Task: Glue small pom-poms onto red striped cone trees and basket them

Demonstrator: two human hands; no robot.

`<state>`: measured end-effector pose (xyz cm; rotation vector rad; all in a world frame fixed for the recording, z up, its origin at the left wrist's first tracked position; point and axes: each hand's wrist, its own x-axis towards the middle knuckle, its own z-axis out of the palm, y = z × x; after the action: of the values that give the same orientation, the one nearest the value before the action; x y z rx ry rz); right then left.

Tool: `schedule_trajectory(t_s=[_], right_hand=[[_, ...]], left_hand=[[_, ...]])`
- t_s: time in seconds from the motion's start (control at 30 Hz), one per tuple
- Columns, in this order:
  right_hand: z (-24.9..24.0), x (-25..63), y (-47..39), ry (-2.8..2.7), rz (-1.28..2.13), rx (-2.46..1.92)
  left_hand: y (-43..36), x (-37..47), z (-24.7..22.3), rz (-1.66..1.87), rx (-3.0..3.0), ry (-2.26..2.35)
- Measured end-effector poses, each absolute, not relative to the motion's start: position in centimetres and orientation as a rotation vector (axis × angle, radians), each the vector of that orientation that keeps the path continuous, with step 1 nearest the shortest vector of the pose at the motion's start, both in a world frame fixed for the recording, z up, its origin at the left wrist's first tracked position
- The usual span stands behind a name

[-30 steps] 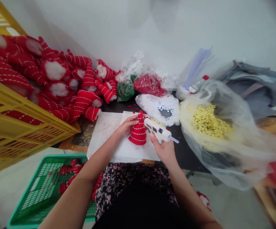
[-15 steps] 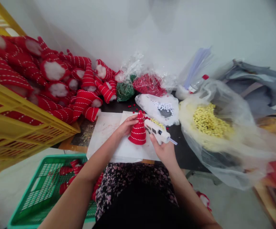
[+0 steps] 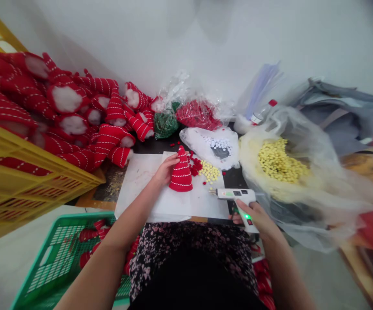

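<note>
The left hand holds the red striped cone upright on the white paper, with the fingers at its upper side. The right hand grips the white glue gun, apart from the cone, its nozzle pointing leftward.

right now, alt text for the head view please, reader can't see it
A left hand holds a striped red cone over white paper; the right hand holds a white glue gun away from it. Yellow pieces and red pieces lie nearby; stuffed red shapes pile in and by a yellow crate.
</note>
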<state>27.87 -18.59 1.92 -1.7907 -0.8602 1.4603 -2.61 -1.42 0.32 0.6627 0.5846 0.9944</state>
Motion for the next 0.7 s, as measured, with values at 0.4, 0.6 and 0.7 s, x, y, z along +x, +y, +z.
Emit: schedule_trajectory(t_s=[0.4,0.6,0.7], right_hand=[[3.7,29.1,-14.6,-1.818,0.245,-2.401],[2.9,26.9,-7.6,-2.176,0.229,-2.067],[2.6,26.2,-6.2,-2.239,0.238,-2.127]], left_hand=[[-1.2,-2.6,0.4,1.026,0.646,0.662],[-1.5,-2.5,0.8,1.018,0.637,0.652],[-1.5,-2.5,0.8,1.021,0.649,0.662]])
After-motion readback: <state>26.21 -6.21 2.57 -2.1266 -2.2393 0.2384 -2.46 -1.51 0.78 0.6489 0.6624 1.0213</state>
